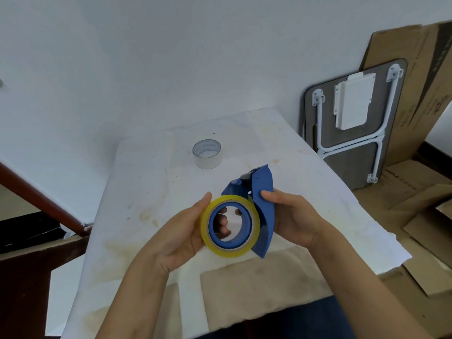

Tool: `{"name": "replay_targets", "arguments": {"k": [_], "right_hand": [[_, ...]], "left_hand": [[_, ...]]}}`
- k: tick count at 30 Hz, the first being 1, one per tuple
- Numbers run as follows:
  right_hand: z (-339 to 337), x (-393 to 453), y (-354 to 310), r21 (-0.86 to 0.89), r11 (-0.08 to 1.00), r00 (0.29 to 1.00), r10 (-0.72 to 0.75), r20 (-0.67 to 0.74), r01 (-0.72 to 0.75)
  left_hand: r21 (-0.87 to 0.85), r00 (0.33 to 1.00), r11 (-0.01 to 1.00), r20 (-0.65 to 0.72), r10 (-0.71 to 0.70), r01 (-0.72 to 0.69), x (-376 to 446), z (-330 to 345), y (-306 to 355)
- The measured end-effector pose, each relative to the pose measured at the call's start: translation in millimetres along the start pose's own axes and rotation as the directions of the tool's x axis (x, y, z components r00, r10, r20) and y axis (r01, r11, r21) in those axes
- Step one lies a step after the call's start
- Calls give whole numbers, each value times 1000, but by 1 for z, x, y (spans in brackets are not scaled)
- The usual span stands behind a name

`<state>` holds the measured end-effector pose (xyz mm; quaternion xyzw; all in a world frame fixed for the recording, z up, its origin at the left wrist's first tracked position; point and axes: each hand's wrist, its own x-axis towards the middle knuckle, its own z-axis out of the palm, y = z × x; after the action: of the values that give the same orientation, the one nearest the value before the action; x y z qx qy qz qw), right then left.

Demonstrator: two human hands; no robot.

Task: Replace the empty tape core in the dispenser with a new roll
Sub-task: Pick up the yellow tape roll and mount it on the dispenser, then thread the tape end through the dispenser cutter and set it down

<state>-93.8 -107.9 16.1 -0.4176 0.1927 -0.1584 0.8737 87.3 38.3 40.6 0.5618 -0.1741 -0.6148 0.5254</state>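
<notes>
Around your work, a folded grey tabletop with white metal legs (352,123) leans against the white wall at the far right, with flattened brown cardboard sheets (411,99) standing behind it and lying on the floor beside it. A dark reddish-brown wooden rail (41,199) runs diagonally at the left edge. The counter (151,192) is covered with a stained white paper sheet, and nothing lies between you and the far items.

Well beyond your hands, the empty clear plastic tape core (207,154) stands upright on the counter by itself, apart from everything else.

You hold the blue plastic handheld tape dispenser (263,206) above the middle of the counter, its serrated cutter end pointing away from you. The new roll of yellowish clear packing tape (230,226) sits around the dispenser's blue hub, with the open centre facing you.

Your left hand (181,236) is curled around the left side of the roll, thumb up on its top edge and fingertips visible through the hub opening. Your right hand (293,216) is closed around the dispenser's blue body, thumb pressed on its near face.
</notes>
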Motion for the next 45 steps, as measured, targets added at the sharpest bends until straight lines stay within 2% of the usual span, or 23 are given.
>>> {"name": "replay_targets", "arguments": {"k": [3, 9, 14, 20, 23, 26, 28, 30, 34, 36, 39, 43, 45], "right_hand": [[2, 3, 5, 62, 996, 998, -57, 14, 56], [6, 8, 9, 176, 966, 976, -165, -141, 189], [13, 8, 4, 43, 972, 938, -212, -276, 233], [15, 10, 5, -81, 959, 926, -283, -249, 271], [16, 12, 6, -224, 944, 901, -304, -310, 241], [15, 12, 0, -545, 802, 799, -485, -356, 244], [15, 10, -5, -686, 660, 721, -631, -284, 307], [16, 9, -10, -822, 468, 673, -725, -147, 325], [17, 11, -13, -982, 27, 671, -734, 106, 184], [19, 12, -14, -986, -123, 698, -696, 169, 116], [29, 14, -19, -974, -223, 753, -633, 179, 45], [36, 18, -25, -937, -347, 762, -595, 257, 45], [37, 20, -27, -929, -369, 777, -571, 264, 44]], "left_hand": [[-93, 998, 994, 33, 58, -55, -1, 8, -3], [-50, 983, 984, 55, 176, -174, 2, 21, -8], [35, 978, 984, 122, 171, -176, 3, 22, -10], [94, 968, 989, 234, 89, -113, 1, 29, -11], [84, 977, 992, 199, 81, -99, 5, 32, -11], [30, 982, 994, 161, 97, -104, 7, 30, -11], [10, 985, 994, 138, 107, -109, 8, 29, -11], [-6, 986, 993, 119, 114, -114, 9, 29, -10], [-48, 987, 991, 97, 130, -126, 9, 30, -8], [-64, 985, 989, 95, 142, -136, 9, 31, -8], [-73, 985, 987, 87, 148, -141, 9, 30, -8], [-78, 986, 987, 80, 149, -143, 9, 27, -6], [-71, 986, 988, 81, 146, -141, 9, 26, -6]]}}
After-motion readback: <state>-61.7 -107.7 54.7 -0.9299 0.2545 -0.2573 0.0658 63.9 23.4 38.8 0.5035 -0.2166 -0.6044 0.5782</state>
